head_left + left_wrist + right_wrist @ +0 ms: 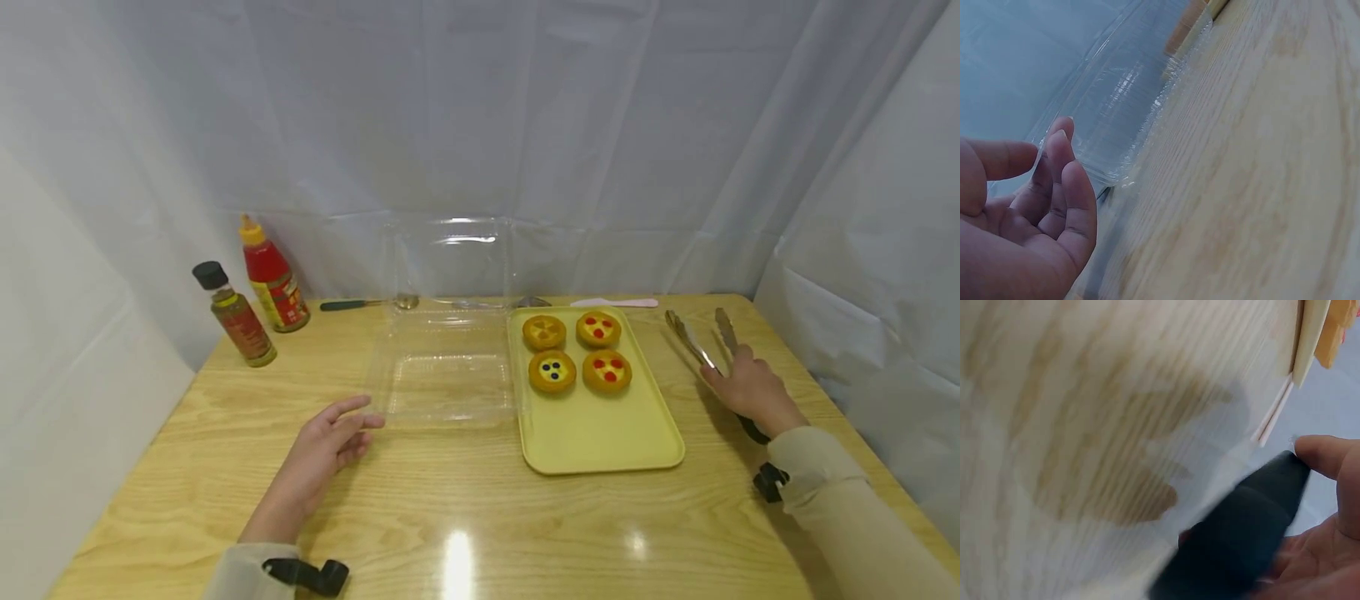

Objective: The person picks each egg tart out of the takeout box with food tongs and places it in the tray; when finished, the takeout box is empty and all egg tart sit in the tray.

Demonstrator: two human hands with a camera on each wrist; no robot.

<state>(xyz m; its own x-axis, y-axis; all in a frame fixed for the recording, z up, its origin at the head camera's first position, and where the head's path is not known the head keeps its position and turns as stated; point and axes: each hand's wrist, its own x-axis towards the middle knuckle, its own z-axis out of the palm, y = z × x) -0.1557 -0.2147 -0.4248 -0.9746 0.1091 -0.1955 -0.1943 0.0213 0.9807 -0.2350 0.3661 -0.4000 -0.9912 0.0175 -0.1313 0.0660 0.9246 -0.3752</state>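
Note:
My right hand (752, 386) grips a pair of metal tongs (692, 342) with black handles, their arms spread apart, to the right of the yellow tray. In the right wrist view, the dark tongs handle (1235, 531) runs blurred past the thumb. My left hand (324, 446) is beside the front left corner of a clear plastic clamshell box (450, 421), fingers loosely bent, with a gap between thumb and fingertips in the left wrist view. Whether a fingertip touches the box, I cannot tell. The box's lid (450, 250) stands raised at the back. Several tarts (552, 372) sit on the tray (600, 454).
A red sauce bottle (273, 283) with a yellow cap and a black-capped oil bottle (243, 325) stand at the back left. Along the back edge lie a dark-handled utensil (345, 305) and a pink-handled one (633, 303). Behind the table hangs a white curtain (465, 125).

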